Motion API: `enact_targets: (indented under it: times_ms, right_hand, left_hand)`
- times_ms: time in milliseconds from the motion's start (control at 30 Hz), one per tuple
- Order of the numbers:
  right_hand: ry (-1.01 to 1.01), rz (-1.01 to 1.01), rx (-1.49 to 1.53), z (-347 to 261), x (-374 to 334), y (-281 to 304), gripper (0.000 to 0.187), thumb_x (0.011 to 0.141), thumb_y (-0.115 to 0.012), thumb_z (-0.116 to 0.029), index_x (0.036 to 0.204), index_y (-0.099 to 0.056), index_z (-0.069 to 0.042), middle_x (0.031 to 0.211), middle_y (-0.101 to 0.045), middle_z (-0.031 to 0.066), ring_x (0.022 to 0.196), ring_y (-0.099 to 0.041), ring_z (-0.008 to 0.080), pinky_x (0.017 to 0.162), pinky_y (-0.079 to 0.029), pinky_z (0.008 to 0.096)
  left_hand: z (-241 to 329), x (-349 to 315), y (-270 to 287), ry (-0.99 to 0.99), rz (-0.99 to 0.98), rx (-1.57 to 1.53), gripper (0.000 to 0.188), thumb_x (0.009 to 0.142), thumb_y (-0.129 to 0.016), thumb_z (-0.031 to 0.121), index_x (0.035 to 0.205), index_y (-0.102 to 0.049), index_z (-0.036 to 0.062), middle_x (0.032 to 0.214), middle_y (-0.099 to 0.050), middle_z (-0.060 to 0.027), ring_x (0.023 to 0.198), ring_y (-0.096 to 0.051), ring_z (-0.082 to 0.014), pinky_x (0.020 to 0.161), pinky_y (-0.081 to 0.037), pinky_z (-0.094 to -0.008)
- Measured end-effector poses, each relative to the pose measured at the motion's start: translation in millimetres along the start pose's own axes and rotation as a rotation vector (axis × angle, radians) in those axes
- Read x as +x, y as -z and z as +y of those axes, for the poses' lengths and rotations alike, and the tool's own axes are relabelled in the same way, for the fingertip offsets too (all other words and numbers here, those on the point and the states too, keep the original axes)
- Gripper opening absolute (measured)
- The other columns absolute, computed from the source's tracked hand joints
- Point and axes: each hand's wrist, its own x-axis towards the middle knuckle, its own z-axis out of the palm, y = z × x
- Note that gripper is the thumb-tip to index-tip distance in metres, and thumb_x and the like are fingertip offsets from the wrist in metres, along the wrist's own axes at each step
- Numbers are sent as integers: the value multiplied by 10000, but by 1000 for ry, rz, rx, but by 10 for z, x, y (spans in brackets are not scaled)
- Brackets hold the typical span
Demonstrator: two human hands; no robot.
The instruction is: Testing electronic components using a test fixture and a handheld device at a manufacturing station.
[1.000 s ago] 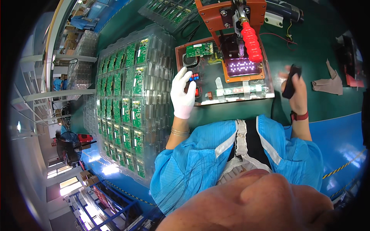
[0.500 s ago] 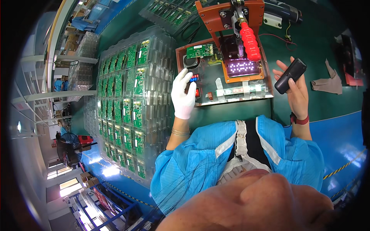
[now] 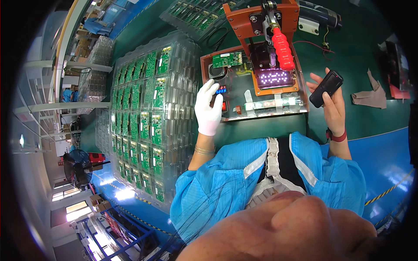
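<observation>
My left hand (image 3: 209, 108), in a white glove, rests on the left part of an orange test fixture (image 3: 300, 93), beside a small blue display and a red button. My right hand (image 3: 332, 104) is bare and holds a small black device (image 3: 326, 88) up off the green table, to the right of the fixture. The fixture has a red lever handle (image 3: 282, 48) on a press frame, a lit panel of purple dots (image 3: 273, 79) and a green circuit board (image 3: 228, 60) at its back left.
Stacked clear trays (image 3: 143, 117) full of green circuit boards fill the table to my left. A grey rag (image 3: 369, 95) lies at the right. More trays (image 3: 193, 13) sit behind the fixture. Shelving and a fan stand at the far left.
My right hand has raised the black device and tilted it, moving it slightly right of the fixture. My left hand has stayed on the fixture's controls.
</observation>
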Motion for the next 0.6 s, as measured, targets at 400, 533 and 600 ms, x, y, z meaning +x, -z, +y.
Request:
enact_targets:
  times_ms: [400, 533, 600]
  right_hand:
    - [-72, 24, 69, 70, 28, 21, 614, 1025, -457, -135, 1574, -206, -26, 1446, -486, 252, 1233, -593, 311, 1062, -467, 413]
    - [-85, 21, 72, 78, 35, 33, 617, 1023, -464, -134, 1574, -206, -28, 1444, -485, 252, 1231, -594, 310, 1065, -467, 417]
    - [-88, 21, 73, 77, 38, 34, 619, 1023, -466, -134, 1574, -206, -28, 1444, -485, 253, 1230, -595, 309, 1066, -468, 418]
  left_hand:
    - [-3, 2, -1, -6, 11, -20, 355, 825, -647, 4, 1179, -674, 1, 1323, -632, -162, 1174, -614, -288, 1012, -482, -350]
    - [31, 10, 6, 12, -5, -22, 360, 842, -612, -27, 1196, -671, -8, 1348, -627, -144, 1201, -610, -258, 1023, -470, -319]
    - [37, 13, 6, 18, -11, -23, 362, 847, -600, -37, 1202, -670, -11, 1356, -626, -138, 1210, -609, -247, 1026, -467, -309]
